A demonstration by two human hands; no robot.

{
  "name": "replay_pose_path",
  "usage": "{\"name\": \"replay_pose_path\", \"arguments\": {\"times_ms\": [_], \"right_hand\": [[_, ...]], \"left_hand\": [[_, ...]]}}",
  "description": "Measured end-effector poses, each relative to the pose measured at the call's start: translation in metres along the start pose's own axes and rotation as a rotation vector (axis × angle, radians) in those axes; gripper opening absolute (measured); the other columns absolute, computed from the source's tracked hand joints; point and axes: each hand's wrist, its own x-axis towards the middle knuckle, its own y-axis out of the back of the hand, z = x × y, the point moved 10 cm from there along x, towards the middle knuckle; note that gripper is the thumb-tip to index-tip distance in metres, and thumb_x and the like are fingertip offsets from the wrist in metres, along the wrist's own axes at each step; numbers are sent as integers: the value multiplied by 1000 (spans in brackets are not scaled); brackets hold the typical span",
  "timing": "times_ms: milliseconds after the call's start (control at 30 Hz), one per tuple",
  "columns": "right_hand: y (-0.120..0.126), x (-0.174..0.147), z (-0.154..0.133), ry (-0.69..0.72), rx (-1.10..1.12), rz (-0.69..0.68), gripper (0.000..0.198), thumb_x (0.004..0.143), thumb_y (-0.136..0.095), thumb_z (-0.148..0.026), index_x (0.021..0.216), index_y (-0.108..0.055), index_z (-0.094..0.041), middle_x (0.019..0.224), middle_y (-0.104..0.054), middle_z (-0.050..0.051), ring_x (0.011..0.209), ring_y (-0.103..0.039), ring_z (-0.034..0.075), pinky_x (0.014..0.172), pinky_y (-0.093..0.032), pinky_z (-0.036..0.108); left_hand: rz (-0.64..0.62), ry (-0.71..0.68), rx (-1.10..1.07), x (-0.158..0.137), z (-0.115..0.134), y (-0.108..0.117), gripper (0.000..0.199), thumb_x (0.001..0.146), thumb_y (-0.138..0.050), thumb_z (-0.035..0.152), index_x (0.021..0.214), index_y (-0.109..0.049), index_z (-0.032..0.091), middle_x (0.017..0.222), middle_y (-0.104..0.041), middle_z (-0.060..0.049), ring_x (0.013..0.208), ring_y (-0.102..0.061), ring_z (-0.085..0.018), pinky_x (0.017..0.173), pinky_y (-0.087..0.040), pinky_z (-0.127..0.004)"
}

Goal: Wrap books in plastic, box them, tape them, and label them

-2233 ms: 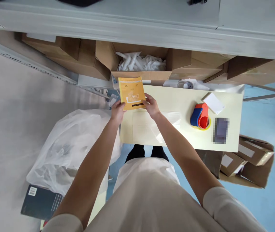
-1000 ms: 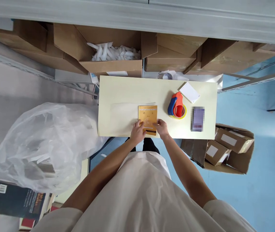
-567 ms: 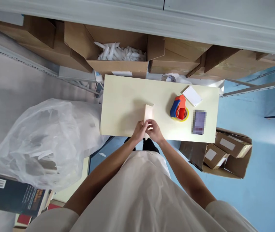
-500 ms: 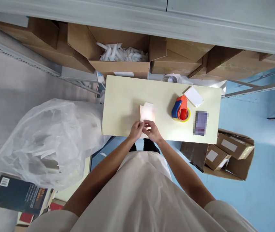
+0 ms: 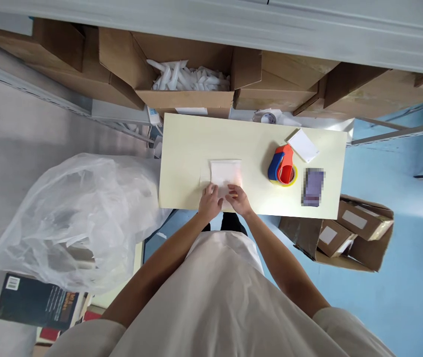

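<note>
"Left of the tape dispenser (image 5: 283, 168), what's that on the table (image 5: 181, 144)?"

"Pale flat packet (image 5: 226, 171), down by the table's near edge. Faint pinkish tint on the side twd the dispenser; can't ID what's under the white. Thin see-thru flap (image 5: 205, 174) shows on the side away from the dispenser."

"& the hands?"

"Both at the packet's near end. Left hand (image 5: 210, 201): fingers bent, tips on the packet, thumb apart from index. Right hand (image 5: 238, 199), closer to the dispenser: fingers curled in, thumb a bit apart. Can't tell if either's pinching anything, too small."

"Why held like that?"

"Prob. b/c one hand per side holds it flat & square; near edge = short reach. Guess only."

"And stuff round the dispenser?"

"White slab (image 5: 303, 145) just beyond it, purplish blurred item (image 5: 313, 187) to its right, prob. parked there for elbow room. Beyond & left of it: open carton (image 5: 185, 98) w/ white slips (image 5: 192, 78), flaps out, prob. for quick grabbing. Below & right of it: parcel carton (image 5: 376, 253) w/ brown boxes (image 5: 352, 218), likely low so they're out of the way."
</note>
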Motion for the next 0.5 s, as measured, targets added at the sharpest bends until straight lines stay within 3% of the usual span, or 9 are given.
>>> {"name": "replay_pose_path", "arguments": {"times_ms": [133,200,333,500], "right_hand": [[37,-4,9,-37,-56,249,45,72,-55,-29,115,-54,-18,113,-60,13,96,-60,22,81,-52,39],[37,-1,20,-122,56,213,43,72,-55,-30,113,-53,-18,103,-63,9,88,-61,19,77,-52,37],[33,4,21,-230,280,77,26,66,-58,-32,88,-54,-18,77,-60,1,70,-57,15,64,-50,31],[42,1,-24,-138,383,-34,23,60,-59,-26,79,-48,-21,68,-50,-6,54,-48,9,49,-40,23]], "left_hand": [[-36,-14,101,1,-2,-7,45,83,-51,20,126,-46,10,131,-47,-22,126,-43,-33,102,-39,-49],[-32,-41,102,3,-2,-6,44,83,-51,20,125,-47,11,129,-49,-21,127,-42,-32,104,-37,-48],[-13,-41,24,5,0,-4,41,82,-52,20,122,-51,9,126,-51,-21,128,-41,-32,106,-35,-48],[-58,162,-502,21,-2,-21,31,75,-56,18,106,-63,16,125,-55,-13,125,-44,-30,110,-30,-49]]}}
